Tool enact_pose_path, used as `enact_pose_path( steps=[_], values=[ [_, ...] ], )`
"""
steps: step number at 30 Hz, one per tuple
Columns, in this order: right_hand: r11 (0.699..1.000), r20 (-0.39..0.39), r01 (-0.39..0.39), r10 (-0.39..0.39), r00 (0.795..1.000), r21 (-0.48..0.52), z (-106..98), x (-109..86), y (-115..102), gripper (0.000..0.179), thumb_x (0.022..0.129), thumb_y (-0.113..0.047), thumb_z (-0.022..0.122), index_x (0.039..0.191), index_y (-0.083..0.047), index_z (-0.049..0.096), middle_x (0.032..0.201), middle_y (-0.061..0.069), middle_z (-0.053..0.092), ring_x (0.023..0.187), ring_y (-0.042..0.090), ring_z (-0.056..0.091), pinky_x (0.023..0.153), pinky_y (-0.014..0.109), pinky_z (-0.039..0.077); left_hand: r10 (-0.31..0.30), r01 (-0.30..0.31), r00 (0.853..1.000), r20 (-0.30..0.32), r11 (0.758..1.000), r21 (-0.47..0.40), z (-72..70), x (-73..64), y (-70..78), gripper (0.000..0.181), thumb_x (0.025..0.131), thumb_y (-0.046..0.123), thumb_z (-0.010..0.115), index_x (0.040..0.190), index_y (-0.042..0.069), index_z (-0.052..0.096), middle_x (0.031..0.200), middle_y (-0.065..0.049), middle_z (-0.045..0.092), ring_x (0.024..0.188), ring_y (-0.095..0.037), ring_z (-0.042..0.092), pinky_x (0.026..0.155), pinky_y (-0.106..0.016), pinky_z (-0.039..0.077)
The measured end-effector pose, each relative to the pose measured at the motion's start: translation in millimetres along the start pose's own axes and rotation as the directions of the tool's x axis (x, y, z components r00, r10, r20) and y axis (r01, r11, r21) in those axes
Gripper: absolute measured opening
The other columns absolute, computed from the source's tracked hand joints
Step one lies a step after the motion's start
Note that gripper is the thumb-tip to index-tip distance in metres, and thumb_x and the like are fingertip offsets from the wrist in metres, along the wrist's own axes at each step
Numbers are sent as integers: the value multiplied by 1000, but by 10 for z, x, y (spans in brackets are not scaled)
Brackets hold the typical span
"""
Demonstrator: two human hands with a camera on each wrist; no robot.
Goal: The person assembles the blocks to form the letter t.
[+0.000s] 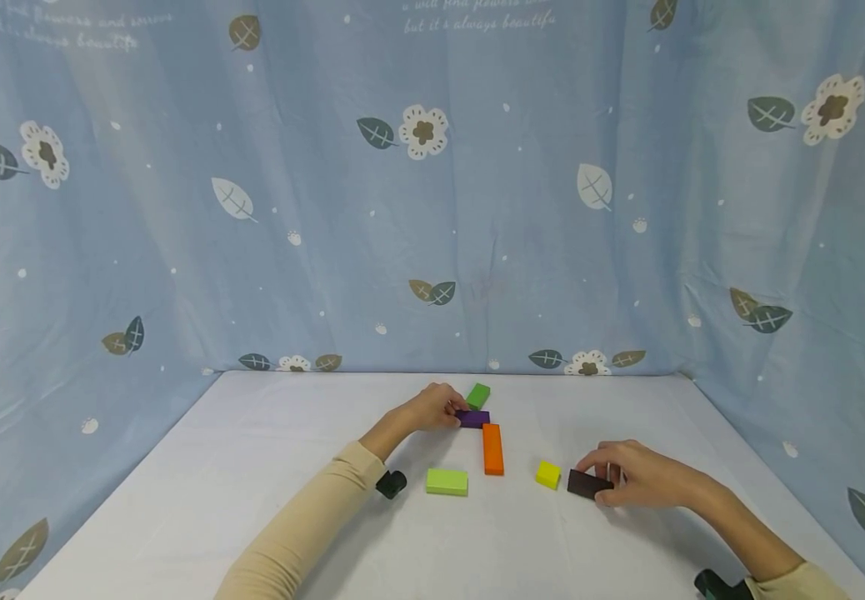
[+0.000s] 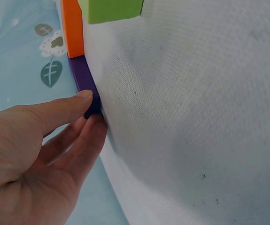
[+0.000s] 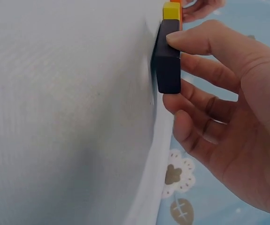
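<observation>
At the back of the white table, my left hand (image 1: 431,407) pinches the left end of a purple block (image 1: 473,419) between thumb and fingers. The purple block lies crosswise, with a green block (image 1: 479,395) just behind it and an orange block (image 1: 492,450) running toward me from its right end. Further right, my right hand (image 1: 644,476) grips a black block (image 1: 588,483) by its right part. In the right wrist view the thumb lies on one face of the black block (image 3: 168,56), fingers on the opposite side. Left of it sits a small yellow block (image 1: 548,475).
A light green block (image 1: 447,482) lies on the white table (image 1: 522,550), nearer me than the left hand. Blue patterned curtain cloth (image 1: 477,225) rises behind the table and along both sides. A dark device (image 1: 391,483) shows at the left wrist.
</observation>
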State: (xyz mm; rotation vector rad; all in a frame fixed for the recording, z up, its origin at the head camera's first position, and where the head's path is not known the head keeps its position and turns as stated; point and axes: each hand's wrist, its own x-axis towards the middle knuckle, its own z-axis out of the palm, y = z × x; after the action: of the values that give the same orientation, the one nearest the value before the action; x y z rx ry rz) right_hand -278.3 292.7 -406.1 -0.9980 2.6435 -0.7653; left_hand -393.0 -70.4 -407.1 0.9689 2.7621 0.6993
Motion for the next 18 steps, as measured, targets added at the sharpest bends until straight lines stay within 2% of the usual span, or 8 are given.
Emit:
enact_pose_path(
  steps=[7,12,18],
  values=[
    [1000,-26,26,-26,999,-9,-16,16,21,36,87,-20,72,121,-12,67,96,-4,63,76,0,55,60,22,47,2,-2,1000,2,1000,3,-4,-6,4,27,88,3,71,115,3,71,114,-11,71,93,-17,63,89,-30,55],
    [1000,-47,-8,7,999,-22,-28,30,53,37,85,-19,73,121,-14,67,94,-5,61,76,2,54,60,22,46,7,-7,1000,-3,1000,0,-8,-15,15,26,88,2,70,114,3,72,113,-11,71,93,-19,63,90,-32,55],
    [997,-121,20,-28,992,-69,-25,39,112,35,82,-15,74,117,-16,68,87,-7,58,74,1,52,59,20,44,15,-15,1000,-5,1000,-2,-16,-23,30,26,88,1,70,114,1,71,113,-13,71,93,-20,63,90,-34,55]
  ],
)
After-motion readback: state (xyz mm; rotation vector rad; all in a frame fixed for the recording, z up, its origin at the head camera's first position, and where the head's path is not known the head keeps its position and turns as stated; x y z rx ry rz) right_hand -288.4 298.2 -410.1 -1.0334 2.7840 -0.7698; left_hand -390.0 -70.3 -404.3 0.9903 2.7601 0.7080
